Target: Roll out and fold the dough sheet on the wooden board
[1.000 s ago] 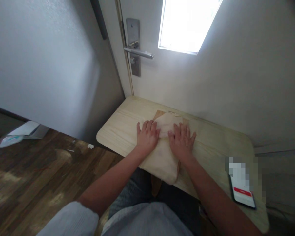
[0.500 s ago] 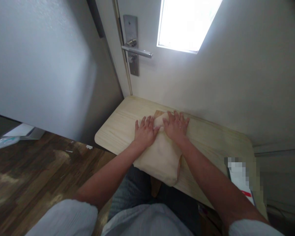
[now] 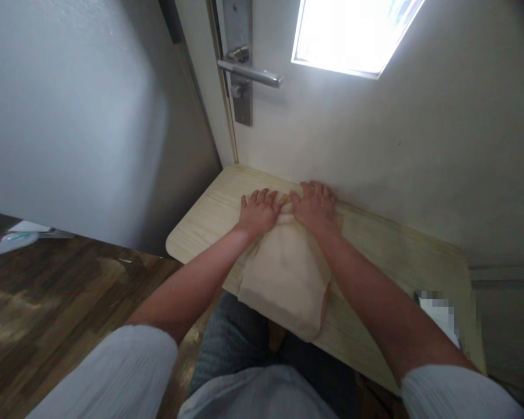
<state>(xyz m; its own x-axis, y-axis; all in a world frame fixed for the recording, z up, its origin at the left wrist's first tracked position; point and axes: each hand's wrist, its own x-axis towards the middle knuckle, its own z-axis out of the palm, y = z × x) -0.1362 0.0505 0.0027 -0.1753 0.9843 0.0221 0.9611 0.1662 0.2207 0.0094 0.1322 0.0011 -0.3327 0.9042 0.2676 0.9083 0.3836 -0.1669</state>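
Observation:
A soft, cream-coloured piece of material (image 3: pixel 286 273) lies on the pale wooden table (image 3: pixel 201 233); whether it is cloth or dough I cannot tell. Its near end hangs over the table's front edge, above my lap. A small brown piece (image 3: pixel 284 199) shows at its far end, mostly covered. My left hand (image 3: pixel 259 214) rests palm down on the far left part of the material, fingers stretched out. My right hand (image 3: pixel 314 205) lies the same way on the far right part, fingertips close to the door. A narrow raised fold crosses the material between my thumbs.
A white door (image 3: pixel 375 157) with a metal lever handle (image 3: pixel 257 74) and a bright window (image 3: pixel 353 35) stands behind the table. A grey panel (image 3: pixel 78 128) rises at the left. A flat white item (image 3: pixel 441 314), partly blurred out, lies at the table's right.
Both hands have slid forward toward the door along the material. A fold now shows between them. The camera view has tilted slightly, shifting the door handle and window upward.

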